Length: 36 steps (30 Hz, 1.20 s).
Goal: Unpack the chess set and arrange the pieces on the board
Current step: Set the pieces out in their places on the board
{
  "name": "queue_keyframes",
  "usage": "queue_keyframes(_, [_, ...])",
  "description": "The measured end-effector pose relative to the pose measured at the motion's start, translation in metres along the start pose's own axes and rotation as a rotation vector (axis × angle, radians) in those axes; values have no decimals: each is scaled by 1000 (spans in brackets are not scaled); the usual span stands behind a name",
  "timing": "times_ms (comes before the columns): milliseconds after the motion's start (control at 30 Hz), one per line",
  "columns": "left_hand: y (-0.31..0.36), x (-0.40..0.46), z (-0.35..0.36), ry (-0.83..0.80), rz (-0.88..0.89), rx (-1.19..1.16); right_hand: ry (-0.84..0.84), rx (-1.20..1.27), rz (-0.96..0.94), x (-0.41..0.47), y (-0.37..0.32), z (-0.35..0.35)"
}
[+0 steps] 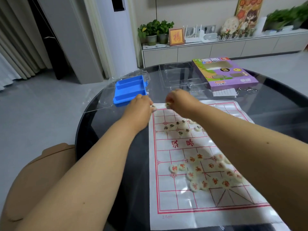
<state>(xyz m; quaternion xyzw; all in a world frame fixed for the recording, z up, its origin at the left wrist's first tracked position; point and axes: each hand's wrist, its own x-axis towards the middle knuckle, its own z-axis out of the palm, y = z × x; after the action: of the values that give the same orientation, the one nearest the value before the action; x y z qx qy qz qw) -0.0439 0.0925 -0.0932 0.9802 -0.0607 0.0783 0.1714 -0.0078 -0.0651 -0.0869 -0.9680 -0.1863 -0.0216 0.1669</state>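
Note:
A white paper board (191, 144) with a red grid lies on the dark round table (106, 134). Several round white pieces with dark characters (176, 126) cluster near its far end. Several white pieces with red characters (210, 174) lie loose near its near end. My left hand (141, 105) holds a white piece (153, 106) with a dark character at the board's far left corner. Just to the right of it, my right hand (178, 100) pinches another white piece (168, 103) above the far edge.
A blue compartment tray (130, 90) lies on clear plastic wrap beyond my left hand. A clear plastic insert (180, 75), a purple game box (225, 72) and a paper slip (224, 93) lie at the far right. A tan chair (33, 177) is at the near left.

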Motion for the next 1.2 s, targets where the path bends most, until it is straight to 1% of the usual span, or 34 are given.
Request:
queue_keyframes(167, [42,18,27,-107,34,18,-17,4,147,-28,62,-15])
queue_keyframes(367, [61,29,47,-187,53,43,-66,32,193,-36,85,-15])
queue_keyframes(433, [61,29,47,-197,67,37,-47,63,209,-39,90,-16])
queue_keyframes(533, [58,23,40,-181,67,3,25,108,218,-50,94,-22])
queue_keyframes(667, [55,4,24,-87,25,-54,93,156,199,-77,89,-36])
queue_keyframes(833, [54,-42,13,-3,-62,-140,102,255,222,-129,73,-44])
queue_keyframes(1000, [64,-91,5,2,-173,-238,123,292,231,-184,55,-49])
queue_keyframes(1200, [76,-141,1,-7,-199,-230,143,332,264,-233,43,-53])
